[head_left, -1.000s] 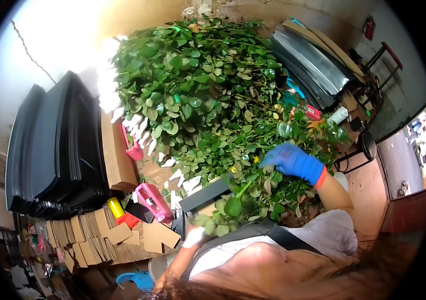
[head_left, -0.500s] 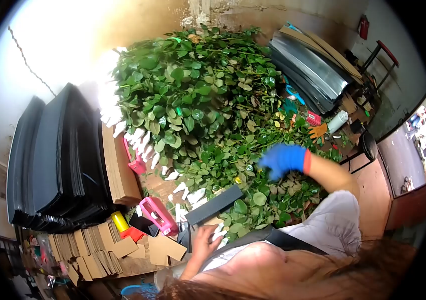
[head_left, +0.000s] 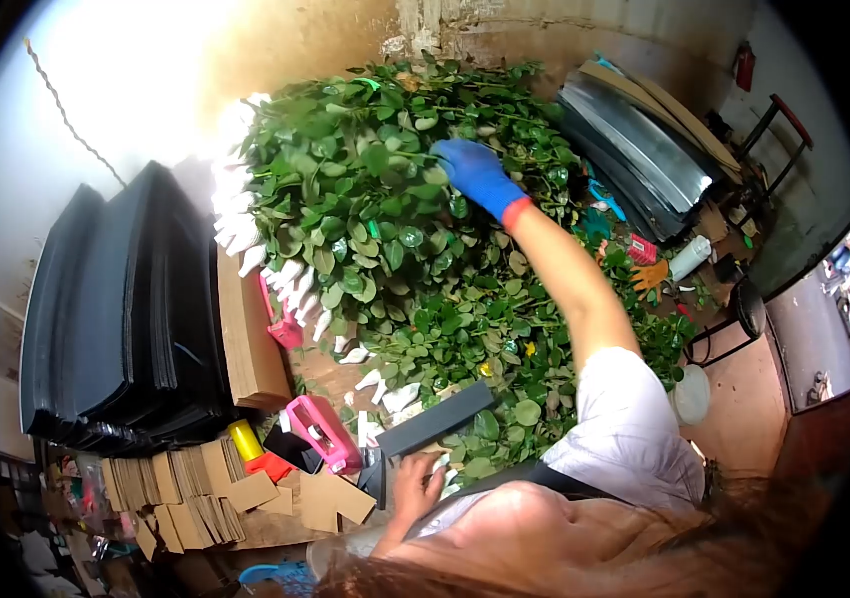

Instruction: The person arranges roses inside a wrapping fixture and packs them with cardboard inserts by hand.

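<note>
My right hand [head_left: 477, 177], in a blue glove with a red cuff, is at the upper part of a big heap of leafy green stems [head_left: 345, 189]. Its fingers are closed at a leafy stem [head_left: 407, 154] that runs out to the left. White-wrapped heads [head_left: 290, 279] line the heap's left side. Low in front of me, my bare left hand [head_left: 415, 490] has its fingers bent but apart, beside a small white-wrapped head [head_left: 441, 462]. A dark grey block [head_left: 435, 419] lies just above that hand, next to more stems.
Black sheets [head_left: 111, 309] stand stacked at the left beside a cardboard box [head_left: 251, 334]. A pink tape dispenser [head_left: 323, 434], a yellow roll [head_left: 243, 440] and cardboard pieces [head_left: 335, 498] lie near the front. At right are silver-and-black sheets [head_left: 644, 149], an orange glove [head_left: 650, 275] and a stool [head_left: 744, 314].
My right hand has moved up and left from the lower stems to the upper heap, with the arm stretched out. My left hand stays near the grey block. The view has shifted slightly.
</note>
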Tool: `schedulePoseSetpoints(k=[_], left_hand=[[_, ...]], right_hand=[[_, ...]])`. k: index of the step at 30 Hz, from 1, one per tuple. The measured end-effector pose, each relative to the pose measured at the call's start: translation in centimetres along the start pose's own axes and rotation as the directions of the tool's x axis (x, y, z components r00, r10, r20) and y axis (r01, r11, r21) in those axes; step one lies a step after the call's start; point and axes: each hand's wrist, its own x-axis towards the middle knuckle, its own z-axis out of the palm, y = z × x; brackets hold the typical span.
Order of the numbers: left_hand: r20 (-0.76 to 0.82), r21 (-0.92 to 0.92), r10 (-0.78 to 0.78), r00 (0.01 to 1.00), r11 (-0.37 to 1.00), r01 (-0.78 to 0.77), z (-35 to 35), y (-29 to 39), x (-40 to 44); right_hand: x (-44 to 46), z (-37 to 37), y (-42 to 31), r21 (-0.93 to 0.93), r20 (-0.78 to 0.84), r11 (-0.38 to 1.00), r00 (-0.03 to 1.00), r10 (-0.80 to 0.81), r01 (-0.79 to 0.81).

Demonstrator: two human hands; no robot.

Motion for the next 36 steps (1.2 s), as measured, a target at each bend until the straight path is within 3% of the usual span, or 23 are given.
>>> schedulePoseSetpoints(k=[1,4,5,8,10,12,14,16,17,18,20,22,23,26,30,31,34,35,36], left_hand=[[0.014,-0.017,-0.012,1.0,1.0,0.013,-0.2,0.0,-0.1],[0.035,-0.039,-0.058,0.998,0.997,0.06,-0.3,0.4,-0.1],[0.027,-0.014,0.006,1.0,1.0,-0.006,-0.5,0.2,0.1],[-0.014,-0.016,0.081,0.997,0.997,-0.082,-0.2,-0.7,0.4],[0.076,-0.057,-0.028,0.997,0.998,0.033,0.9,-3.6,-0.7],[0.096,-0.107,0.137,0.986,0.986,-0.127,1.5,-7.7,-1.3],[0.124,-0.391,-0.309,0.943,0.858,0.333,0.9,-2.8,-0.4],[0.062,-0.371,-0.086,0.994,0.923,0.103,1.4,-4.2,-0.2],[0.128,-0.232,-0.095,0.987,0.965,0.123,0.4,-4.8,-0.7],[0.097,-0.279,-0.133,0.986,0.948,0.155,0.8,-4.5,-0.8],[0.078,-0.275,-0.214,0.974,0.934,0.228,0.3,-2.9,-0.7],[-0.01,-0.227,-0.181,0.983,0.958,0.174,1.0,-3.0,-0.9],[-0.001,-0.303,-0.222,0.975,0.929,0.211,1.2,-3.1,-1.2],[-0.022,-0.392,-0.207,0.978,0.902,0.182,1.7,-4.0,-1.6],[0.0,-0.363,-0.341,0.94,0.876,0.318,0.9,-1.7,-1.4],[-0.111,-0.157,-0.227,0.967,0.965,0.208,0.9,-1.4,-1.3],[-0.076,-0.23,-0.221,0.972,0.953,0.199,0.6,-0.9,-0.7],[-0.024,-0.219,-0.255,0.967,0.945,0.244,0.2,-0.5,-0.6],[-0.026,-0.159,-0.194,0.981,0.969,0.187,-0.1,-0.2,-0.2]], right_hand=[[-1.6,-3.1,-1.3,-0.014,0.035,1.0,0.999,0.004,-0.004],[-8.8,-9.6,-1.3,0.063,-0.084,0.978,0.977,-0.195,0.201],[-11.2,-12.8,-2.5,0.061,-0.051,0.976,0.977,-0.206,0.209],[-18.2,-18.5,-3.6,0.103,0.141,0.963,0.954,-0.264,0.251],[-22.4,-20.0,-3.5,0.278,0.285,0.926,0.899,-0.332,0.253],[-26.3,-20.7,-3.7,0.278,0.425,0.935,0.845,-0.324,0.219],[-30.4,-19.8,-3.7,0.124,0.597,0.98,0.777,-0.199,0.156],[-33.3,-19.0,-3.3,0.021,0.698,0.998,0.713,-0.057,0.059],[-34.5,-18.7,-3.2,0.003,0.729,1.0,0.684,0.008,-0.016],[-35.5,-18.2,-2.9,-0.017,0.754,0.996,0.653,0.069,-0.086],[-37.6,-17.5,-1.9,-0.041,0.676,0.991,0.726,0.122,-0.128],[-37.7,-17.6,-1.9,-0.023,0.609,0.976,0.771,0.184,-0.215],[-37.9,-17.7,-2.0,-0.141,0.603,0.972,0.762,0.234,-0.187],[-38.9,-16.8,-1.9,-0.233,0.625,0.962,0.735,0.262,-0.145],[-39.3,-16.1,-0.5,-0.156,0.55,0.95,0.775,0.312,-0.272],[-39.0,-16.1,0.0,-0.225,0.531,0.921,0.753,0.388,-0.317],[-38.7,-14.5,1.2,-0.183,0.801,0.981,0.589,0.111,0.064],[-38.8,-13.2,1.8,-0.219,0.918,0.961,0.368,0.146,0.166],[-37.5,-13.5,1.5,-0.217,0.946,0.962,0.278,0.166,0.167]])
